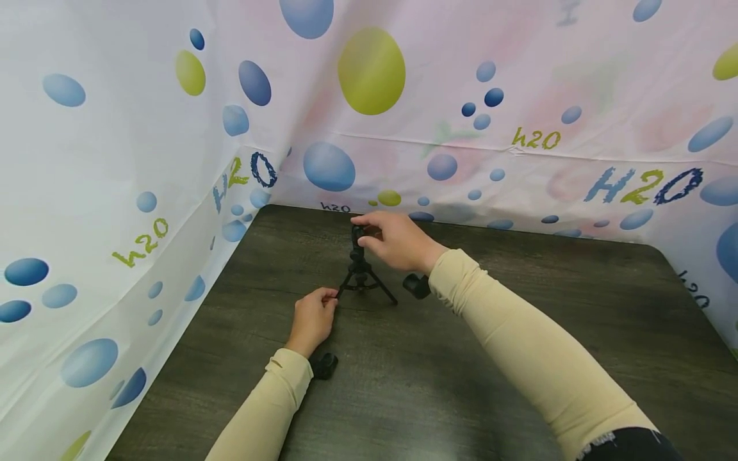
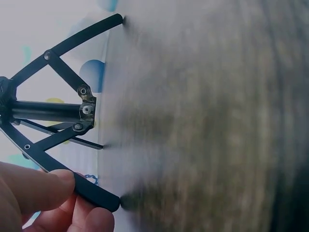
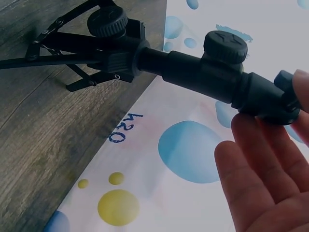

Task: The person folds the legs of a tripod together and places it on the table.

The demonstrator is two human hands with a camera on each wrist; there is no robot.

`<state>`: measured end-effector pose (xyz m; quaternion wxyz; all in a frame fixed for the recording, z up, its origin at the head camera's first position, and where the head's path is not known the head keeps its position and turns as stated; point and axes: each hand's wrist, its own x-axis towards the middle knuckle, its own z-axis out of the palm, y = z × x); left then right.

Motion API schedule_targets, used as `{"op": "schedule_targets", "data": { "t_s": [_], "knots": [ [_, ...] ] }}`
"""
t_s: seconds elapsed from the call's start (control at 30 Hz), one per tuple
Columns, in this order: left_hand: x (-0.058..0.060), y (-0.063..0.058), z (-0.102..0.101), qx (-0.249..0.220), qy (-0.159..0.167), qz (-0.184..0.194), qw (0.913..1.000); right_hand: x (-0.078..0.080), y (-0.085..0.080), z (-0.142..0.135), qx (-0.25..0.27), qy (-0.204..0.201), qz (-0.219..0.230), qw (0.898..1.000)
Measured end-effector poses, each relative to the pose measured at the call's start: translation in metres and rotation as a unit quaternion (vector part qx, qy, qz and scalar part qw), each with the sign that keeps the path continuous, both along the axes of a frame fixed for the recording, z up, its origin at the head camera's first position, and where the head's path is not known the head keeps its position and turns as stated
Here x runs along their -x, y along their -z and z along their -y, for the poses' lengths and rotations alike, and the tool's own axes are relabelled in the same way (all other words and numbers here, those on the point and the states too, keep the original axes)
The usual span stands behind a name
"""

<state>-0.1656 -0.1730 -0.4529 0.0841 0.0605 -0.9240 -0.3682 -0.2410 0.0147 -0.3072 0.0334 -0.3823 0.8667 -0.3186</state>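
One black tripod (image 1: pixel 358 261) is held by two hands on one dark wooden table.
The tripod is stood upright toward the far left part of the table (image 1: pixel 461 358), its three legs spread. One leg (image 2: pixel 96 192) is pinched near its foot between the thumb and fingers of the left hand (image 1: pixel 313 321); the tripod's top is gripped by the thumb and fingers of the right hand (image 1: pixel 399 240). Two round knobs (image 3: pixel 225 47) are seen on the tripod, one higher and one lower. Two cream sleeves (image 1: pixel 513 333) are worn, and one black device (image 1: pixel 324 366) is carried at each wrist. The table is bordered by a white curtain (image 1: pixel 450 38) printed with blue and green spots.
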Motion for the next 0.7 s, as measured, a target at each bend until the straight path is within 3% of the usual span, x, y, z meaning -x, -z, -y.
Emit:
{"op": "schedule_targets", "data": {
  "t_s": [0.27,0.7],
  "knots": [
    [0.0006,0.0000,-0.0021,-0.004,-0.001,-0.016,0.9999,-0.0016,-0.0017,0.0007,-0.004,0.002,-0.017,1.000],
    [0.0020,0.0015,-0.0030,-0.004,-0.007,-0.011,0.9999,-0.0019,-0.0034,0.0019,-0.017,0.005,-0.014,1.000]
  ]
}}
